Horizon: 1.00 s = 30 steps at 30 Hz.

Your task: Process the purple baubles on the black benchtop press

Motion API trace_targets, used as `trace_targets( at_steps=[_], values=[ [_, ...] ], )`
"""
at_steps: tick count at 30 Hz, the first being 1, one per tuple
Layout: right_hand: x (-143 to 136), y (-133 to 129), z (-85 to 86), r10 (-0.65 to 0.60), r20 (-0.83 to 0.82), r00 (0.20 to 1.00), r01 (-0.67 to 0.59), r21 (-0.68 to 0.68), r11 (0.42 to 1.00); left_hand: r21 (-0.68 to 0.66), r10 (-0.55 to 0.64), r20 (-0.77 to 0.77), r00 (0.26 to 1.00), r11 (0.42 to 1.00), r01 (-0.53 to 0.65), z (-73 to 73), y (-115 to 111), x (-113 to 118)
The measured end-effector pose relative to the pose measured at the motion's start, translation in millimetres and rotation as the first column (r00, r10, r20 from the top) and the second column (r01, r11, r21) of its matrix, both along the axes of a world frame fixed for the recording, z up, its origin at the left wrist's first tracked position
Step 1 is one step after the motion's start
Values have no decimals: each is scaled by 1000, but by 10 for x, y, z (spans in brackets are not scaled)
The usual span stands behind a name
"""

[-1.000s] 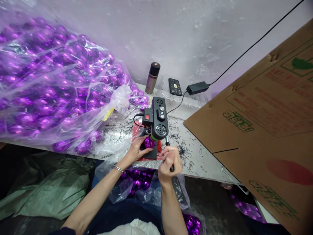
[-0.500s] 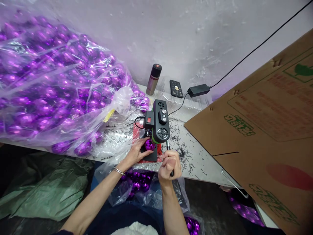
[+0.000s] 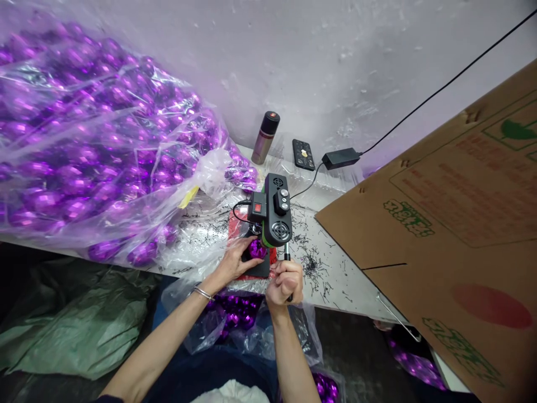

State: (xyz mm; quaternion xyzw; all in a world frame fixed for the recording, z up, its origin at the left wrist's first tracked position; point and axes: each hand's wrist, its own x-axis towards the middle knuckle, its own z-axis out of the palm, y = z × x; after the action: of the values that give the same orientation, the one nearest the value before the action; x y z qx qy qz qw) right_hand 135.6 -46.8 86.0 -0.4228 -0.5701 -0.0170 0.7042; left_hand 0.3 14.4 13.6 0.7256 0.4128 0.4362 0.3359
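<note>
A shiny purple ball [image 3: 257, 249] is held between the thumb and fingers of my left hand [image 3: 235, 261], under the front end of a black press-like machine [image 3: 277, 210]. My right hand [image 3: 286, 282] is wrapped round the black handle [image 3: 287, 257] of a metal lever at the machine's front right. Beneath the machine lies a red sheet [image 3: 235, 224] on the white table [image 3: 339, 280]. A box with a red switch [image 3: 257, 207] sits on the machine's left side.
A big clear bag of purple balls [image 3: 104, 145] fills the left. Behind stand a bottle [image 3: 265, 137], a phone [image 3: 302, 154] and a black adapter [image 3: 340, 158]. A cardboard box [image 3: 453, 224] leans in from the right. Small dark bits [image 3: 312, 266] are scattered about.
My right hand has moved slightly left with the lever handle, which now points more straight down. My left hand still holds the purple ball in the same place.
</note>
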Motion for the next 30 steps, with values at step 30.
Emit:
trace_targets(
  at_steps=[30],
  values=[
    [50, 6, 675, 26, -12, 1000, -27, -135, 990, 103, 50, -56, 997, 994, -44, -57, -42, -33]
  ],
)
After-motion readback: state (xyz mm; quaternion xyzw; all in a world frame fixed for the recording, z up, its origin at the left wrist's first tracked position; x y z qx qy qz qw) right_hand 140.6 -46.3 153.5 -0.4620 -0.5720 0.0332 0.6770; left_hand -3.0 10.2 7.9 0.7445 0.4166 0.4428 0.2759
